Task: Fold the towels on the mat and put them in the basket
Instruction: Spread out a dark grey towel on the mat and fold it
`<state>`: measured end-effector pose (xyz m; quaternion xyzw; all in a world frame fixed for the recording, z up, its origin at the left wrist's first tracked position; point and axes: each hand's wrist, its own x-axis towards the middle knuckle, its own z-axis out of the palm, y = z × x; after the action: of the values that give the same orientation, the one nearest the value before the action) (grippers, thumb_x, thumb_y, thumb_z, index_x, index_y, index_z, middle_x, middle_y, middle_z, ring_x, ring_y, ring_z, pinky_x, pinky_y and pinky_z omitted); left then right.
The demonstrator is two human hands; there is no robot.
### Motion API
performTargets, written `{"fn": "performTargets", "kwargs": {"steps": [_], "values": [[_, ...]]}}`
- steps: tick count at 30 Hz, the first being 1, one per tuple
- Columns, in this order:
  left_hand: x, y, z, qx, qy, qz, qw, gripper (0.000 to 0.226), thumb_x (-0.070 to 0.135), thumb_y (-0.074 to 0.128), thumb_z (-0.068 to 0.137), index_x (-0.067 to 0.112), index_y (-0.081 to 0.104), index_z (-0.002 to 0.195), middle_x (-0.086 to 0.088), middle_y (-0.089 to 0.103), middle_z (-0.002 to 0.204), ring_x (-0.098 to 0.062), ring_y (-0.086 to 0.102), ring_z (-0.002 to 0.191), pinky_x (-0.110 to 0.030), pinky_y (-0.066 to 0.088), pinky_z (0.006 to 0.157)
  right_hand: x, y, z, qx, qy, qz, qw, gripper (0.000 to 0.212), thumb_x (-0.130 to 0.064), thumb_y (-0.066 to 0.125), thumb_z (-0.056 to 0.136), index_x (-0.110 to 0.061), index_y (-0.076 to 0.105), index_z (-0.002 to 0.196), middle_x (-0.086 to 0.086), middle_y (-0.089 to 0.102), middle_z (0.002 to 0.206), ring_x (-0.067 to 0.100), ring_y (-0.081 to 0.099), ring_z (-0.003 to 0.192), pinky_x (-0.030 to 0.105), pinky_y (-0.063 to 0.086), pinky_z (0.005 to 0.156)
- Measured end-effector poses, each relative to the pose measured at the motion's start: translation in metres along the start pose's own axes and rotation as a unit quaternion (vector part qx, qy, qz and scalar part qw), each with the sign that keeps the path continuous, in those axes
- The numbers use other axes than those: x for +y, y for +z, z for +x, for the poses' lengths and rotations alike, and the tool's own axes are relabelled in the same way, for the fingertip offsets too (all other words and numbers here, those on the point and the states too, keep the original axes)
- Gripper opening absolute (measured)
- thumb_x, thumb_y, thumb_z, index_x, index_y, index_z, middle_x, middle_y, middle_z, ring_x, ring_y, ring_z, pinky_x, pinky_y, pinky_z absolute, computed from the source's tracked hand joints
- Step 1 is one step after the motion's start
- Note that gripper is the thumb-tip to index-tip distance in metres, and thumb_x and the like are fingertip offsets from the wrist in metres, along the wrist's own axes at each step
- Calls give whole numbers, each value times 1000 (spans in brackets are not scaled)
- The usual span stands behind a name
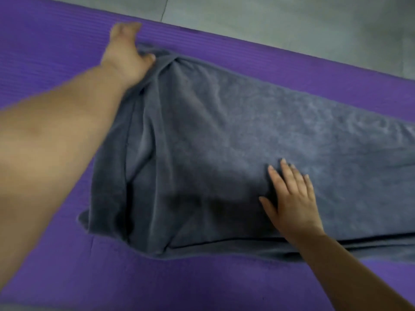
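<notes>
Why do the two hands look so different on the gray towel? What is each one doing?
The left hand reaches the far end of the gray towel and pinches bunched cloth; the right hand lies flat near the close edge, fingers straight. Around the left hand the cloth is wrinkled; under the right hand it is smooth. Both touch the same towel on the purple mat.

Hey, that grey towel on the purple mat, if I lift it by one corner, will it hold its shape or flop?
Likely floppy: the grey towel bunches into soft folds where the left hand grips it. Pushed, it would probably wrinkle rather than slide, since its plush nap lies on the ribbed mat, under the flat right hand.
</notes>
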<state>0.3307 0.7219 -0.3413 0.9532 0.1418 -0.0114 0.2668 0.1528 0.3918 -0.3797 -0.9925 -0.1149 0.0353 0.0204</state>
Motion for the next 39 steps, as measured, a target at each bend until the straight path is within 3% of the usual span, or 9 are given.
{"fn": "performTargets", "kwargs": {"steps": [4,7,11,18,22,26,31,35,39], "values": [[-35,3,-131,72,61,5,996,56,36,50,77,-1,54,119,-26,49,122,-37,47,114,-34,32,100,-4,5,-4,-29,1,17,999,56,-38,37,79,-9,46,126,25,54,127,31,31,120,42,22,102],[-52,8,-244,103,-44,41,993,56,44,47,69,2,60,105,-26,58,108,-45,54,96,-47,40,84,-6,0,-6,-75,19,52,996,63,-41,31,81,-6,50,130,24,44,137,34,33,131,30,1,109],[-66,20,-304,54,-108,48,992,59,47,48,65,4,55,105,-27,61,99,-46,59,88,-51,46,75,-8,-5,-8,-98,9,83,992,62,-51,21,90,-23,13,145,4,-1,155,17,-7,142,15,-29,101],[-85,-4,-293,31,-177,-21,984,81,43,47,55,-5,53,120,-24,58,113,-40,55,104,-40,44,90,-6,-18,-7,-143,19,102,984,59,-36,39,96,-19,14,147,4,-1,156,20,-6,144,32,-8,115],[-85,-13,-278,-2,-178,10,984,35,30,67,72,-1,69,88,-22,66,101,-37,59,97,-37,39,85,-7,-10,-19,-20,-29,96,995,54,-43,37,87,-4,55,120,25,51,129,38,42,122,52,32,103],[-84,-29,-275,18,-219,-179,959,23,4,68,78,13,55,62,13,61,51,10,54,51,-1,37,54,-23,-11,-42,47,-267,88,959,47,-52,28,91,-15,57,92,10,62,99,24,43,93,36,32,84],[-100,-51,-286,9,-245,-252,936,30,-11,62,76,13,45,66,7,59,46,6,53,40,-1,42,47,-44,-3,-69,15,-373,73,925,32,-43,43,70,-19,64,64,-4,59,65,13,44,68,24,28,64],[-115,-63,-301,-75,-234,-181,952,36,-15,63,73,19,49,73,-5,58,74,11,54,47,1,40,51,-51,-2,-79,9,-370,98,924,18,-23,42,68,-21,59,72,-6,54,57,10,52,45,20,38,42],[-119,-55,-312,-102,-237,-69,964,31,-19,67,67,7,60,84,0,66,79,-2,59,54,-2,40,56,-53,3,-89,-5,-399,70,914,29,-34,42,74,-22,66,82,-6,60,66,11,54,57,22,41,55]]}}
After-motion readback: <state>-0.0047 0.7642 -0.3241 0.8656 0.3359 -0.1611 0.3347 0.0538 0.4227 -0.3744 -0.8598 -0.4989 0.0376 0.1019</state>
